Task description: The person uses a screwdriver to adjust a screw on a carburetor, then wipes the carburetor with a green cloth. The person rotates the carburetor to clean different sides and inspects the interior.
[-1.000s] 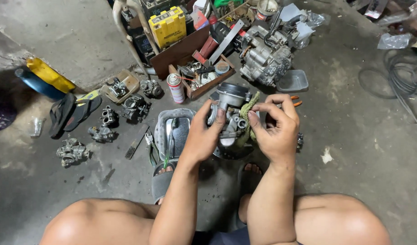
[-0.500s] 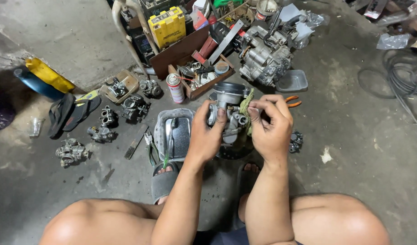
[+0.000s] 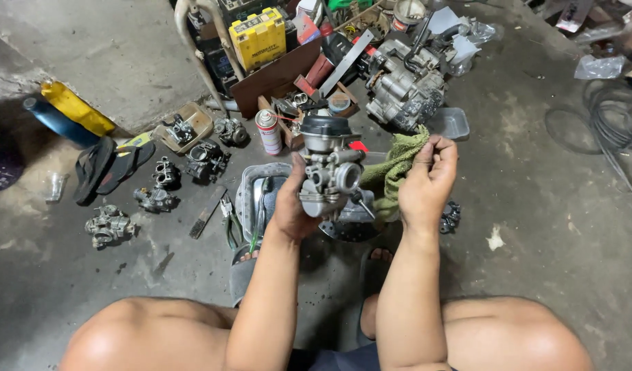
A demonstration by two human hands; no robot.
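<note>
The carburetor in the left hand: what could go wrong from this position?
1. The left hand alone holds the carburetor above the concrete floor; if the grip slips, it may fall onto the metal tray below.
2. The green rag in the right hand hangs close to it; loose threads could catch on small parts.
3. Pliers lie near the feet and could be stepped on.

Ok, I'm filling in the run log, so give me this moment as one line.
left hand: holds grey metal carburettor upright | right hand: grips crumpled green cloth beside it | floor: concrete
</note>
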